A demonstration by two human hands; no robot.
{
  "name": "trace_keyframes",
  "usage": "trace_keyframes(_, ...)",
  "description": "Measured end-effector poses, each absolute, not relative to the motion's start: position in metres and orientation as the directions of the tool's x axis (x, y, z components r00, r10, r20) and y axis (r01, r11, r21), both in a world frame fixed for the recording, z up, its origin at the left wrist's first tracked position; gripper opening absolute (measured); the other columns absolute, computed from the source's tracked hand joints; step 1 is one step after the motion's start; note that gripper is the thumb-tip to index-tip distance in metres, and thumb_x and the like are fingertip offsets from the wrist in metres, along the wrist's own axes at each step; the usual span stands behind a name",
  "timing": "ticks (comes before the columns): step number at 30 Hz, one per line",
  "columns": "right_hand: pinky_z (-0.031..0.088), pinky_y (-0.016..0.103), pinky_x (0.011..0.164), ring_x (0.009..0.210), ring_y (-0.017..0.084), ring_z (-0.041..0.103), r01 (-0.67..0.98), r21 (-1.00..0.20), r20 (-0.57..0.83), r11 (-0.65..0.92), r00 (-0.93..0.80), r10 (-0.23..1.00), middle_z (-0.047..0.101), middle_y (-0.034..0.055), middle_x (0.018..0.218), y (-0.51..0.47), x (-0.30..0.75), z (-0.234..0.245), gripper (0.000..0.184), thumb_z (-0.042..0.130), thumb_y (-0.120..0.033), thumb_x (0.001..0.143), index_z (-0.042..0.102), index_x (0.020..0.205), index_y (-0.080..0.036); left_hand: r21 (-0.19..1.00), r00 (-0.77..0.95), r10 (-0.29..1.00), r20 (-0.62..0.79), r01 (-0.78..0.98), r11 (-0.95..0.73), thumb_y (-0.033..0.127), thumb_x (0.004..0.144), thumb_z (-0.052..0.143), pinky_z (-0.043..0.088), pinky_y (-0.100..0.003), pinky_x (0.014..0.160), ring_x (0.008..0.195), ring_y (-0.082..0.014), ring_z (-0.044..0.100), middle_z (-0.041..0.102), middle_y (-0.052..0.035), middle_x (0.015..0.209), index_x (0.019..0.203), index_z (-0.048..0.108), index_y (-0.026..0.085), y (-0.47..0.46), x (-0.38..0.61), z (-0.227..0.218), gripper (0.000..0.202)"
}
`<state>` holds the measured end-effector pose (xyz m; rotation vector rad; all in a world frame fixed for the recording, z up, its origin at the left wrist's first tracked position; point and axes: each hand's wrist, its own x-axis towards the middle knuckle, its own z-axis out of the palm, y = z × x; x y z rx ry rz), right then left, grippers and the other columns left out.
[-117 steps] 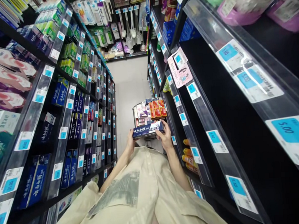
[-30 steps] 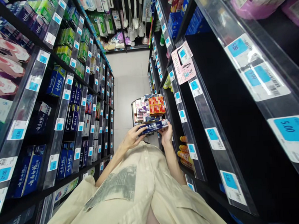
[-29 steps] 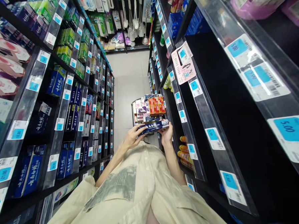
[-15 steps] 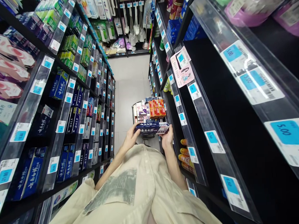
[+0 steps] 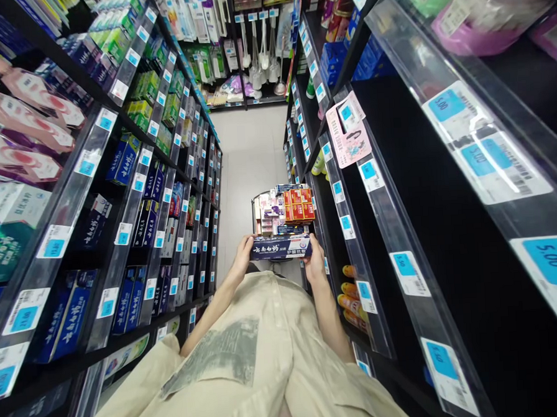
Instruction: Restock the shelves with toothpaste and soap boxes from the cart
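Note:
A long dark-blue toothpaste box [image 5: 280, 247] with white Chinese lettering is held level in front of my waist, its printed front turned up toward me. My left hand [image 5: 243, 255] grips its left end and my right hand [image 5: 315, 258] its right end, fingers closed around the edges. Just beyond the box stands a cart [image 5: 254, 215] loaded with boxes: several red-and-yellow boxes [image 5: 299, 205] on the right and white-and-purple boxes [image 5: 270, 210] on the left. The box and my hands hide the cart's near side.
Shelves on the left hold blue toothpaste boxes [image 5: 72, 316], green boxes [image 5: 144, 85] and pink packs [image 5: 30, 100]. Dark shelves with price tags [image 5: 409, 273] line the right, with orange-capped bottles [image 5: 353, 304] low down. The aisle floor [image 5: 251, 147] leads to a rack of hanging brushes [image 5: 264, 53].
The toothpaste box has been tilted so its lettered front faces me more fully. Both hands now hold its ends. The whole view has shifted slightly.

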<state>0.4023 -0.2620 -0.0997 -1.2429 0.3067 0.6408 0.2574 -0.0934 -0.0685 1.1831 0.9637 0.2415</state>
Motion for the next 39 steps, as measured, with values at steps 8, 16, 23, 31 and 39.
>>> trace_keyframes(8, 0.037, 0.019, 0.047, 0.055, 0.010, 0.053, -0.558, -0.820, -0.439, 0.131, 0.759, 0.481, 0.055, -0.0072, 0.066, -0.270, 0.405, -0.084, 0.035, 0.083, -0.048, 0.075, 0.074, 0.098, -0.022, 0.830, 0.593, 0.588, -0.550, 0.310, 0.463, 0.061, 0.090, 0.066, 0.034, -0.017, 0.039, 0.058, -0.0106, 0.055, 0.068, -0.0048, 0.091, 0.105, 0.069, 0.017, -0.083, 0.251, -0.057, 0.047)
trace_keyframes(16, 0.041, 0.024, 0.042, 0.055, 0.014, 0.053, -0.552, -0.828, -0.433, 0.102, 0.743, 0.510, 0.066, -0.0002, 0.069, -0.275, 0.408, -0.094, 0.039, 0.087, -0.057, 0.072, 0.074, 0.084, -0.021, 0.653, 0.629, 0.345, -0.697, 0.356, 0.669, 0.037, 0.094, 0.063, 0.039, -0.018, 0.035, 0.055, -0.0116, 0.062, 0.074, -0.0073, 0.085, 0.109, 0.075, 0.012, -0.067, 0.246, -0.055, 0.031)
trace_keyframes(23, 0.046, 0.026, 0.042, 0.057, 0.016, 0.059, -0.562, -0.823, -0.411, 0.083, 0.690, 0.595, 0.076, 0.0059, 0.085, -0.279, 0.412, -0.086, 0.050, 0.077, -0.069, 0.079, 0.078, 0.092, -0.020, 0.570, 0.657, 0.189, -0.730, 0.432, 0.698, 0.035, 0.094, 0.060, 0.037, -0.019, 0.031, 0.041, -0.0115, 0.057, 0.072, -0.0058, 0.072, 0.115, 0.074, 0.012, -0.067, 0.247, -0.061, 0.034)
trace_keyframes(31, 0.053, 0.030, 0.046, 0.044, 0.009, 0.042, -0.587, -0.794, -0.396, 0.160, 0.698, 0.596, 0.081, 0.0066, 0.104, -0.289, 0.405, -0.079, 0.051, 0.073, -0.070, 0.080, 0.075, 0.103, -0.024, 0.518, 0.733, 0.047, -0.678, 0.432, 0.738, 0.054, 0.099, 0.057, 0.056, -0.026, 0.044, 0.058, -0.0194, 0.073, 0.078, -0.0130, 0.100, 0.132, 0.065, 0.016, -0.074, 0.251, -0.069, 0.051)
trace_keyframes(39, 0.044, 0.025, 0.033, 0.032, 0.008, 0.039, -0.663, -0.746, -0.556, 0.069, 0.677, 0.482, 0.064, -0.0027, 0.056, -0.292, 0.411, -0.106, 0.050, 0.087, -0.065, 0.071, 0.062, 0.069, -0.022, 0.601, 0.705, 0.238, -0.668, 0.324, 0.730, 0.059, 0.097, 0.061, 0.066, -0.034, 0.063, 0.090, -0.0252, 0.076, 0.077, -0.0150, 0.115, 0.122, 0.073, 0.015, -0.079, 0.256, -0.066, 0.053)
